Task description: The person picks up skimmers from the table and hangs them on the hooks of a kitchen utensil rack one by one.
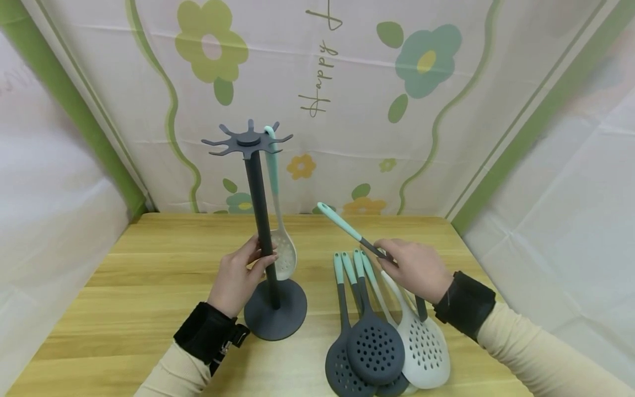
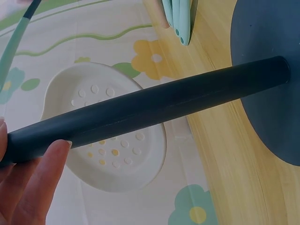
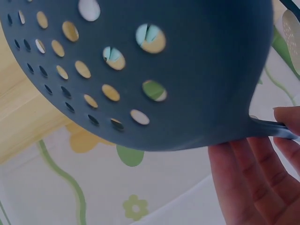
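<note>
My left hand (image 1: 233, 281) grips the dark pole of a utensil stand (image 1: 259, 204), low down above its round base. From one of the stand's hooks at the top hangs a white perforated skimmer (image 1: 285, 256) by its mint handle, behind the pole. My right hand (image 1: 416, 267) holds a dark grey skimmer (image 3: 201, 70) by the neck, close to its perforated head. Its mint handle (image 1: 342, 221) points up and left towards the stand. In the head view, the hand and forearm hide most of that skimmer's head.
Several more utensils lie bunched on the wooden table (image 1: 163, 286) at the right front, including a dark perforated skimmer (image 1: 375, 370) and a white one (image 1: 415, 375), mint handles facing away. A flowered cloth (image 1: 278, 71) hangs behind the table's far edge, with cloth sides left and right.
</note>
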The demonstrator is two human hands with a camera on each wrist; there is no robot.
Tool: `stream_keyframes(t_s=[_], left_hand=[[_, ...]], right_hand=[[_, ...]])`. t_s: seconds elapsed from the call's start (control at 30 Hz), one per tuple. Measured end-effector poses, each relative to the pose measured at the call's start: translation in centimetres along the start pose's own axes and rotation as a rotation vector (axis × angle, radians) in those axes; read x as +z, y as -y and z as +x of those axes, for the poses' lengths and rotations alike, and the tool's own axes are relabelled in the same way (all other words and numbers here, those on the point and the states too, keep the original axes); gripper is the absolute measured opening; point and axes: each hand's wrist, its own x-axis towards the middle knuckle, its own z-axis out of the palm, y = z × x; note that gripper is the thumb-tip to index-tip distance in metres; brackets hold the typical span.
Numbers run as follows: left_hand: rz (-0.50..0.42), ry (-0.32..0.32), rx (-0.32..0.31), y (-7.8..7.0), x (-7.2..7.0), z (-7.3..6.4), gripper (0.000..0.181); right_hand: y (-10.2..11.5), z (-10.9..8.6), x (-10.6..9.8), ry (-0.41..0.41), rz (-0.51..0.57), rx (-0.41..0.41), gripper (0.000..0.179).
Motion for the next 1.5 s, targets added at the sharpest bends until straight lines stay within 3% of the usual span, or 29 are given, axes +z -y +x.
stream_keyframes(t_s=[0.63,0.9,1.5], left_hand=[[-0.007,0.005,-0.003,0.0,0.0,0.1,0.034],[-0.034,0.027,-0.045,-0.1,-0.4,-0.2,0.035],[-0.006,-0.011,0.024,0.0,0.1,0.0,0.037]], right_hand=[[0.9,0.4,-0.7,-0.073,0.019,-0.044,0.02],[1.9,1.0,-1.2,-0.09,0.034,-0.063,0.021],[2.5,1.3,-2.0,-0.089,0.081,-0.081,0.022]])
